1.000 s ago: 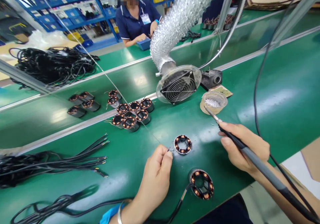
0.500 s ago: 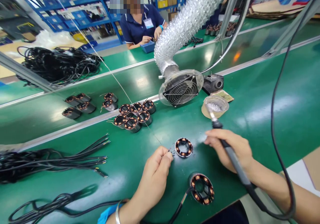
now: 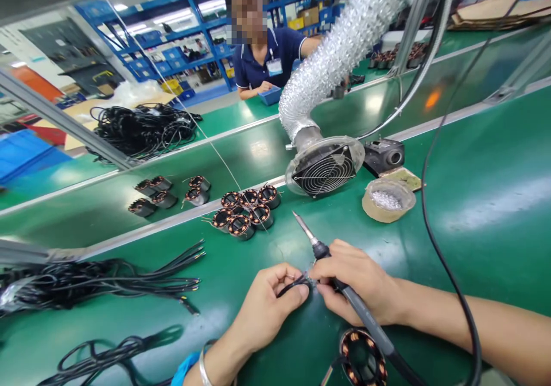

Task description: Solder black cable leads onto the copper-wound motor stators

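My left hand [image 3: 269, 305] is closed in a pinch on thin dark wires [image 3: 297, 283]. My right hand [image 3: 359, 280] is wrapped round a soldering iron [image 3: 364, 311], its bare metal tip pointing up and to the left, away from the wires. The right fingertips meet the wire ends beside the left thumb; what they pinch there is too small to make out. Below the right hand lies a copper-wound stator [image 3: 348, 346] with a cable at its left side, partly behind the iron's handle. A thin strand [image 3: 215, 149] slants down from above toward the left hand.
Several stators [image 3: 241, 227] stand grouped by the metal rail. Black cables [image 3: 129, 282] lie at left. A fan hood [image 3: 325, 170] on a silver duct hangs above the bench, near a round tub [image 3: 387, 205] and an iron holder [image 3: 385, 156]. A person [image 3: 269, 64] sits opposite.
My right hand has brought the iron left, away from the tub, to meet my left hand. The stator beside my left fingers no longer shows. The view has shifted; the co-worker's arm now reaches sideways.
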`<state>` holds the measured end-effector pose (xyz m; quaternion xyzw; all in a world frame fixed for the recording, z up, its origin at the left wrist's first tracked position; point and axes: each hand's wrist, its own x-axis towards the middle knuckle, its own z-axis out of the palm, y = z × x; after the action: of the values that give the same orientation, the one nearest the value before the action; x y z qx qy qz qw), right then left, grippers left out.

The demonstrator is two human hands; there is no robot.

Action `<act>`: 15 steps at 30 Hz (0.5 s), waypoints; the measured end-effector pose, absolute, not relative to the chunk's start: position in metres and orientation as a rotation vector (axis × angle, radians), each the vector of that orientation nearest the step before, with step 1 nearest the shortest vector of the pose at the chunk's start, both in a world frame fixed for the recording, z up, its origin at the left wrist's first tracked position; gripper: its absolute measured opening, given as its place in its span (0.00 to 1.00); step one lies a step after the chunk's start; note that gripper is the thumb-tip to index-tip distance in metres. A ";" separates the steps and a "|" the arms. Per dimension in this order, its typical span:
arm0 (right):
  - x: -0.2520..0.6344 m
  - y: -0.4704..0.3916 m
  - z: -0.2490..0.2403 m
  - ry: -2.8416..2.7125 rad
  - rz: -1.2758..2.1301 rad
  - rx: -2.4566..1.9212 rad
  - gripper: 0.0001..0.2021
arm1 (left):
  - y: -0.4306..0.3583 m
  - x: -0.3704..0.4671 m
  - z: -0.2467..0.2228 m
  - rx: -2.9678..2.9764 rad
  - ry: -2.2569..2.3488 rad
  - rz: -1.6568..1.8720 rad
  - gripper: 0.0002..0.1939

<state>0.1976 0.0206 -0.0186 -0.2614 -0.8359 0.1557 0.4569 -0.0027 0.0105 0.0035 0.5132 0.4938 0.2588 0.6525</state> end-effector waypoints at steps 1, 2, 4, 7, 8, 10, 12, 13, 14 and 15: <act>0.198 0.020 -0.019 -2.059 0.385 -0.636 0.11 | 0.010 -0.001 0.003 1.173 1.125 0.585 0.15; 0.199 0.020 -0.019 -2.059 0.388 -0.630 0.11 | 0.009 0.000 0.002 1.183 1.136 0.585 0.16; 0.199 0.019 -0.019 -2.056 0.404 -0.625 0.12 | 0.008 0.003 0.000 1.205 1.164 0.584 0.17; 0.199 0.017 -0.019 -2.045 0.425 -0.622 0.11 | 0.008 0.002 -0.001 1.200 1.178 0.610 0.18; 0.199 0.017 -0.019 -2.040 0.435 -0.623 0.12 | 0.009 0.001 -0.002 1.167 1.176 0.626 0.18; 0.199 0.017 -0.020 -2.025 0.449 -0.624 0.12 | 0.011 -0.004 -0.004 1.084 1.178 0.643 0.20; 0.199 0.016 -0.020 -2.012 0.449 -0.632 0.13 | 0.012 -0.008 -0.005 1.036 1.197 0.640 0.21; 0.198 0.016 -0.019 -2.006 0.443 -0.636 0.12 | 0.012 -0.008 -0.005 1.039 1.210 0.642 0.21; 0.198 0.016 -0.019 -2.000 0.434 -0.641 0.12 | 0.013 -0.008 -0.005 1.055 1.222 0.649 0.20; 0.197 0.016 -0.019 -1.995 0.427 -0.645 0.12 | 0.013 -0.007 -0.004 1.071 1.236 0.662 0.19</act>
<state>0.1970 0.0156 -0.0186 -0.2646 -0.8177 0.1750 0.4804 -0.0068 0.0126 -0.0043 0.4687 0.5407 0.2896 0.6356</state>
